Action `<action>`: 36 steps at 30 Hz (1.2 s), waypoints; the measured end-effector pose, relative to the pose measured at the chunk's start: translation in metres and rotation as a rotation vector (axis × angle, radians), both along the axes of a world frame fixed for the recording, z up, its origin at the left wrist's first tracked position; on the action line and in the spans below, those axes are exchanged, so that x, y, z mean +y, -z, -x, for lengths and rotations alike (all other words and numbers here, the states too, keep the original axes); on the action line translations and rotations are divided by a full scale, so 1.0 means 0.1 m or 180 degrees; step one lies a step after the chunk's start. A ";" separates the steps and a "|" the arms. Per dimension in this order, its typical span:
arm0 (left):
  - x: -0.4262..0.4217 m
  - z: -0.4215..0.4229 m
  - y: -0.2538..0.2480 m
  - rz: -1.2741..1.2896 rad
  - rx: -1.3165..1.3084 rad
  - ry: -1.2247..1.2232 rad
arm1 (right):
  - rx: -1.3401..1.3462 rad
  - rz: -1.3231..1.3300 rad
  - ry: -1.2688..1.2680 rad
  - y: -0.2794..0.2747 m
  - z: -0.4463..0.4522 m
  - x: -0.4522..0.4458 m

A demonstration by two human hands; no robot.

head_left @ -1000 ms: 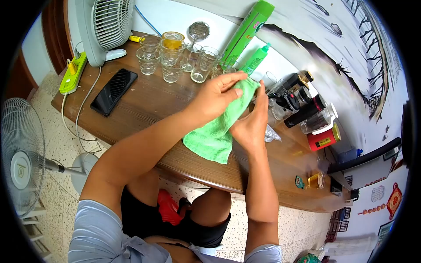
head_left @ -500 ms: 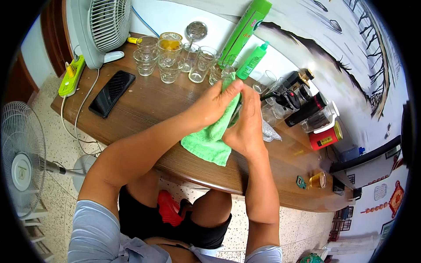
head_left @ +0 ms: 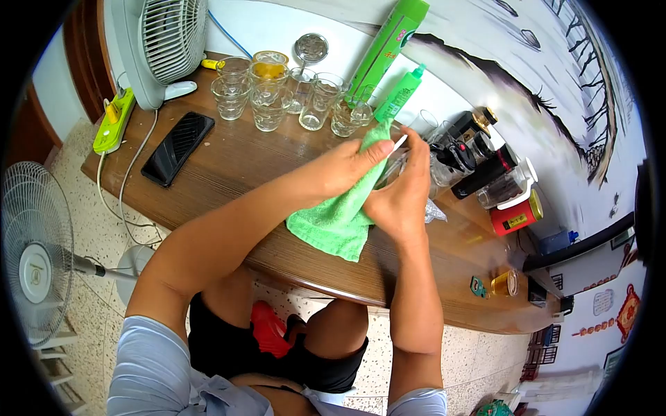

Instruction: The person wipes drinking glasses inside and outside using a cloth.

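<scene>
Key relation: the clear, see-through glass vessel point(head_left: 392, 168) sits between the 2 hands, right of the soft light-green towelling cloth point(head_left: 334, 218) and just inside the curl of the right hand point(head_left: 399, 202). Right hand is nearer to it; the cloth lies between it and most of the left hand point(head_left: 338, 170).

Left fingers: bunched on the upper cloth, thumb laid along the top and pointing up-right at the right fingertips. Pinch is on cloth; can't tell if any finger goes inside the glass.

Right fingers: extended upward, bent in an open C around the glass, thumb side low by the cloth. Tips are near the left thumb, apart from it. A thin white sliver shows between them, can't tell what it is.

Cloth long axis: slanted, narrow end up at the fingertips, wide end down-left, spread over the brown wooden table point(head_left: 229, 173) near its front edge. Glass long axis: can't tell, fingers and cloth hide too much.

Around: nearest clear tumbler point(head_left: 349, 118) stands upright beyond the left fingers, the green pump bottle point(head_left: 399, 95) beyond the cloth's top end. Black-handled glass pot point(head_left: 451, 161) is to the right of the right fingers, crinkled silvery wrapper point(head_left: 434, 212) just beside that wrist.
</scene>
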State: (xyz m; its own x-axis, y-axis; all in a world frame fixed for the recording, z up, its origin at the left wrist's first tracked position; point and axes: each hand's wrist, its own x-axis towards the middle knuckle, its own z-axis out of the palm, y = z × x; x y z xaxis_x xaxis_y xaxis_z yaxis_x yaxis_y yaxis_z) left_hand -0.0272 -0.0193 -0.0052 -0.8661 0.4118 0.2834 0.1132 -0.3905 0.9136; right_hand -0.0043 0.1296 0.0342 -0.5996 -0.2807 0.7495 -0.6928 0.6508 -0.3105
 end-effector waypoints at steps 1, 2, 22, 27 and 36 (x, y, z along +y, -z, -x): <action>0.01 -0.01 0.03 0.0560 0.0148 -0.0310 | 0.0073 0.0024 0.0139 0.00 0.02 0.01; 0.02 -0.01 0.06 0.1124 0.0294 -0.0619 | 0.0178 0.0051 0.0202 0.02 0.04 0.03; -0.21 0.06 -0.09 -0.1853 -0.1155 0.1349 | -0.0819 0.0523 -0.1315 0.03 -0.03 0.01; -0.11 -0.08 -0.16 -0.1471 -0.1262 0.1193 | -0.0663 0.0956 -0.0881 0.02 -0.01 -0.02; -0.02 0.00 0.09 0.1142 0.1143 -0.1078 | 0.0078 -0.0301 -0.0273 0.02 -0.01 0.00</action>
State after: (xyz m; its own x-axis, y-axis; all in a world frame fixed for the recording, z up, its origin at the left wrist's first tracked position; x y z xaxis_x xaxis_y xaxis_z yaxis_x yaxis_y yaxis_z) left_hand -0.0269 -0.0210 -0.0145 -0.8416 0.2539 0.4767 0.5028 0.0460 0.8632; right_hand -0.0033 0.1292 0.0322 -0.5522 -0.4002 0.7314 -0.7538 0.6145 -0.2329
